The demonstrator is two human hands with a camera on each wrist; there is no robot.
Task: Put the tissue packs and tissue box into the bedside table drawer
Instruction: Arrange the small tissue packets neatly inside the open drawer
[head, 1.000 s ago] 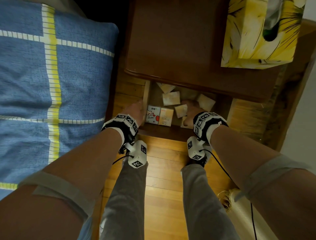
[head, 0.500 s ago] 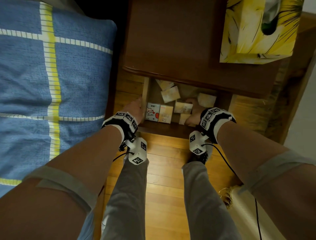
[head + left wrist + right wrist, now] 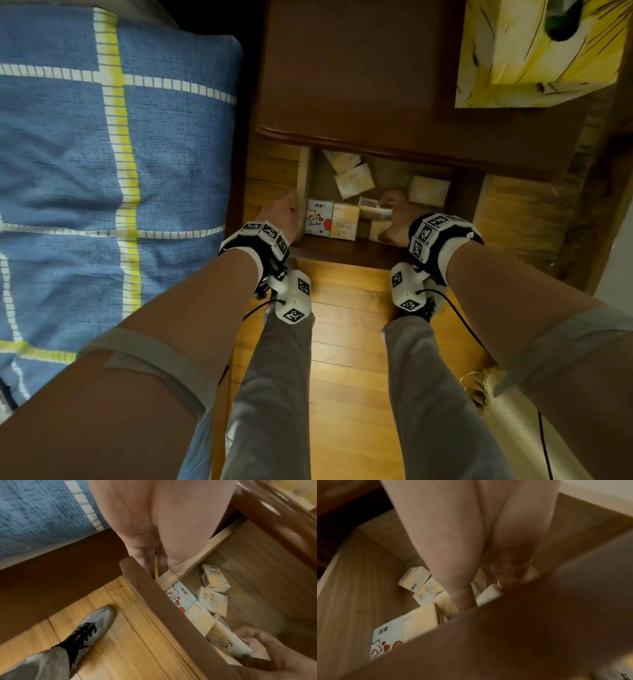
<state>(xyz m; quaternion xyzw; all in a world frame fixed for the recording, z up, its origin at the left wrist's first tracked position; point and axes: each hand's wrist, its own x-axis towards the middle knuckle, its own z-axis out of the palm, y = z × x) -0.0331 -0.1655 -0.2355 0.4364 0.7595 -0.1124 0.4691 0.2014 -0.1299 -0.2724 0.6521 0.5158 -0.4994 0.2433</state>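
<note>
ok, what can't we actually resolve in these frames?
- Tissue box: head view, cut off by the top edge; its opening is out of frame.
- Right hand grip on a tissue pack: right wrist view is blurred, drawer front covers the fingertips.
- Drawer rear: hidden under the tabletop.

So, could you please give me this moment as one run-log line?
left hand: grips drawer side | right hand: holds tissue pack in drawer | tissue box: on tabletop
</note>
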